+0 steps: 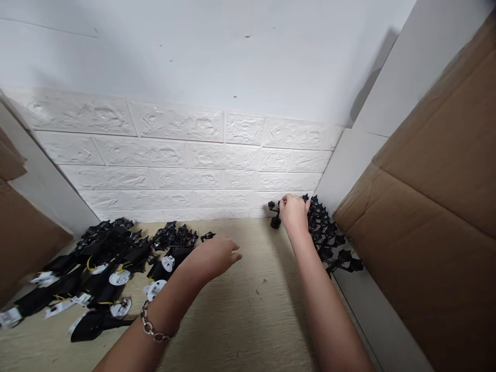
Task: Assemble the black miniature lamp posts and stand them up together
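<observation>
My right hand (294, 212) is at the back of the table by the brick-patterned wall, its fingers pinched at the top of a small black lamp post (275, 222). That lamp post stands upright on a round base, with one lantern head showing on its left; my fingers hide part of its top. Just right of this hand crowds a group of similar black lamp posts (323, 227). My left hand (215, 256) hovers over the table, fingers stretched out and holding nothing. Behind its knuckles, a black lantern head (208, 236) peeks out.
At the left lie several black lamps with white round bases (119, 278) and yellow wires, beside more lantern heads (176, 235). Cardboard (434, 196) lines the right side, and more cardboard (23, 237) the left. A white brick-patterned wall (205, 155) closes the back of the wooden table (248, 320).
</observation>
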The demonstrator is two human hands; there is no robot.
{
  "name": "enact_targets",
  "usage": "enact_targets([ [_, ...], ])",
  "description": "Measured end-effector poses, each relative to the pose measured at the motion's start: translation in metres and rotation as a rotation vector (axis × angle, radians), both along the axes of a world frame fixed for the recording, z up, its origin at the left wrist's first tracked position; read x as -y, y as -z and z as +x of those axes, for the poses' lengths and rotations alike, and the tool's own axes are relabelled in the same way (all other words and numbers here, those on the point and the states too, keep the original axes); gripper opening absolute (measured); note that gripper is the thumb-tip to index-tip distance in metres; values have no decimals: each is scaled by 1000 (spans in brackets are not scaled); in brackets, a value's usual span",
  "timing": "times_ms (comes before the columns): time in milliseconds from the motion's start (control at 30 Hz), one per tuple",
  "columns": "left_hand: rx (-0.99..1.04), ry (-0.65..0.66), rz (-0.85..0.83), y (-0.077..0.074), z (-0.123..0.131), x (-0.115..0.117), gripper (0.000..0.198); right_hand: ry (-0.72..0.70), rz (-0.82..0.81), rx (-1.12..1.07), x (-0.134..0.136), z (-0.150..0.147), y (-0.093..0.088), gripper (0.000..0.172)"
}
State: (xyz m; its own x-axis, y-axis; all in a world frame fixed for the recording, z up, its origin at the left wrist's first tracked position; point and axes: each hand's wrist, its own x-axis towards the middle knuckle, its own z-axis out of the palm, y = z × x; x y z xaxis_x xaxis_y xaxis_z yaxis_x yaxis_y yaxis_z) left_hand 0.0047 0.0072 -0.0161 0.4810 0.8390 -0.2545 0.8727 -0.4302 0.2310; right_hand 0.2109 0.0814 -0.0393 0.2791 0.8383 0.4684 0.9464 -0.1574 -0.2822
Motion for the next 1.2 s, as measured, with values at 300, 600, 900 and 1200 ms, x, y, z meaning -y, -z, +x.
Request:
enact_targets([
  [300,31,17,30,9,-1,-3,43,-8,23,-24,-3,-2,4,23],
  [600,36,7,34,8,-2,-4,44,7,53,-26,-2,-2,5,26],
  [900,59,4,22,11,-3,-5,45,33,69,19,-3,-2,8,29],
  [1200,47,-4,32,6,-2,-1,45,22,88,18,-1,-8,13,33],
])
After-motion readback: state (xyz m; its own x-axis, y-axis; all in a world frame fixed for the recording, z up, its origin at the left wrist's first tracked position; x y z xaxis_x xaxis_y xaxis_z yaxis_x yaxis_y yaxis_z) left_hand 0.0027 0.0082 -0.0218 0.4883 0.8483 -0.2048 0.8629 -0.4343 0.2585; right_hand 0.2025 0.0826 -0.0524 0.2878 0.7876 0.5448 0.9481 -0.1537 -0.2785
